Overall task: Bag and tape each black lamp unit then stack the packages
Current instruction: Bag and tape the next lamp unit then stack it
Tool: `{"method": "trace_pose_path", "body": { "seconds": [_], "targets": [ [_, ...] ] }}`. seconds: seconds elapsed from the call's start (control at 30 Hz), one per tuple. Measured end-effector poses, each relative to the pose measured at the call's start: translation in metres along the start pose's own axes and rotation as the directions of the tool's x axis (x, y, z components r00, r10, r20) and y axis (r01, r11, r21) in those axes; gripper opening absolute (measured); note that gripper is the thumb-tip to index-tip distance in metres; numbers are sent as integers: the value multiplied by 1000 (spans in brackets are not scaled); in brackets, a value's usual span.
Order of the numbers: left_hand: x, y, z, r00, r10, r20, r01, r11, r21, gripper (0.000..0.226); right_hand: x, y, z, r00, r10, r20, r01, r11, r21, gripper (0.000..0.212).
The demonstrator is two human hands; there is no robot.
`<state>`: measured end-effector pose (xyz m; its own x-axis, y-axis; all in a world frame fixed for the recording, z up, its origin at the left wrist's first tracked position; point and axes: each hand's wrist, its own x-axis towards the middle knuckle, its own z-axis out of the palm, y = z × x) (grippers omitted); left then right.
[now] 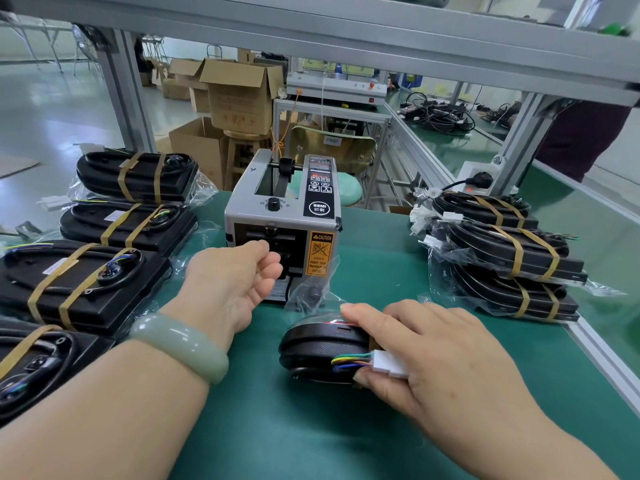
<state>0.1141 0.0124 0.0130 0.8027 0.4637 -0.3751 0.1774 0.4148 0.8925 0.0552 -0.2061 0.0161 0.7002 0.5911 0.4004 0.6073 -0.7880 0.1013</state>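
A black lamp unit (318,344) lies on its edge on the green mat (304,431), partly inside a clear plastic bag (311,289) whose loose end sticks up behind it. My right hand (443,348) grips the unit from the right, fingers curled over its top and thumb under its white connector (388,363) with coloured wires. My left hand (235,282) reaches to the outlet of the grey tape dispenser (287,209), thumb and fingers curled at the slot. Whether they pinch tape is hidden.
Several bagged, taped lamp packages (86,282) lie in a row on the left. A stack of taped packages (509,251) stands at the right near the table's metal edge (602,355). A frame post (131,98) rises behind. A plugged socket (479,178) sits at the back right.
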Motion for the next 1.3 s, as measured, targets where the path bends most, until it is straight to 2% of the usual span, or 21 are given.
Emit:
{"method": "trace_pose_path", "body": {
  "seconds": [0.3, 0.5, 0.6, 0.83, 1.07, 1.3],
  "targets": [
    [9, 1, 5, 991, 75, -111, -59, 989, 138, 10, 0, 0, -1, 1000, -1, -9, 1, 1000, 2, 53],
    [9, -1, 11, 970, 154, -189, -117, 974, 193, 16, 0, 0, 0, 1000, 3, -7, -3, 1000, 0, 53],
    [8, -2, 8, 974, 126, -187, -92, 979, 180, 15, 0, -1, 1, 1000, 10, -14, -10, 1000, -8, 53],
    [4, -2, 4, 998, -40, -44, 44, 993, 110, 16, 1, -1, 1, 1000, 9, -30, -9, 1000, -10, 53],
    [10, -2, 12, 995, -57, -84, 61, 997, 46, 10, 1, -2, 0, 1000, 12, -21, -12, 1000, -10, 54],
    [14, -2, 15, 989, -21, -143, 32, 997, 74, 8, 1, -2, 0, 1000, 15, -25, -15, 1000, -11, 54]
  ]
}}
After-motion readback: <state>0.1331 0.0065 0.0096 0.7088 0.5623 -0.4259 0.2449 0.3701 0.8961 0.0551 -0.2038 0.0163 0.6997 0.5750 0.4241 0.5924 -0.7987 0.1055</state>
